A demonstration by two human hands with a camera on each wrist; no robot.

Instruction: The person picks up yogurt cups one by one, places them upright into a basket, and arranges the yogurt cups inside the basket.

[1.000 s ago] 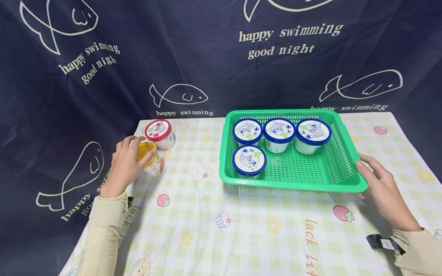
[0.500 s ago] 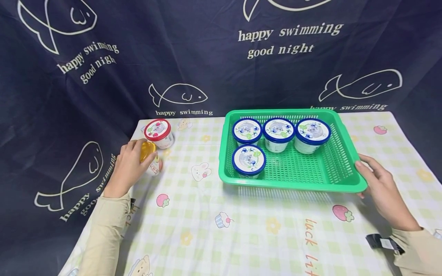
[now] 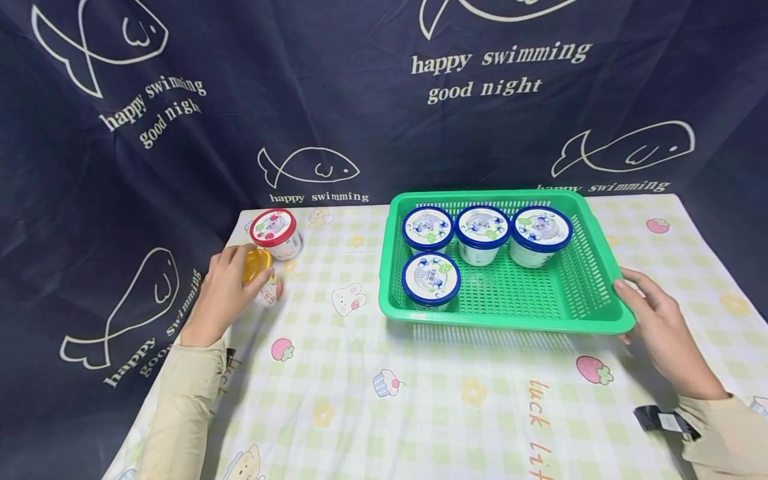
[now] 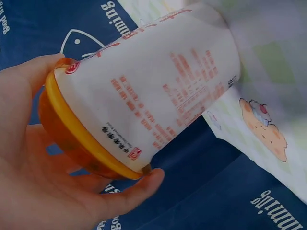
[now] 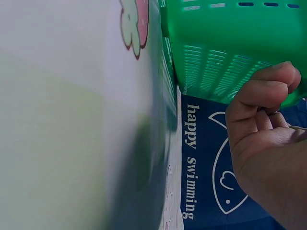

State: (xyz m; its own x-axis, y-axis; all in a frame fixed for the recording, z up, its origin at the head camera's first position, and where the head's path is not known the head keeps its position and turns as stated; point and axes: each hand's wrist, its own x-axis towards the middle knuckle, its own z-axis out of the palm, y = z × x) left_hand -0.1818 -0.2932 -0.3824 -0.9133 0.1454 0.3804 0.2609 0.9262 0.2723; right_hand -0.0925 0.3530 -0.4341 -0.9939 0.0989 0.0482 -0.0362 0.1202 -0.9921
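Observation:
My left hand [image 3: 221, 293] is at the left side of the table, its thumb and fingers around the amber domed lid [image 4: 81, 136] of a white paper cup [image 4: 158, 91] with red print. In the head view that cup stands just in front of a tub with a red lid [image 3: 273, 227]; its base seems to meet the cloth. On the right, my right hand [image 3: 666, 333] grips the near right corner of a green plastic basket [image 3: 504, 323], thumb on the rim and fingers curled beneath. Several blue-lidded tubs [image 3: 431, 279] sit inside the basket, along its back and left.
A checked cloth [image 3: 420, 427] with printed strawberries and flowers covers the table. Dark blue curtain fabric [image 3: 384, 120] with white fish hangs at the back and left. The basket stands near the back edge.
My left hand has shifted slightly right and its fingers have come closer around the amber lid. The right hand and basket stay nearly still.

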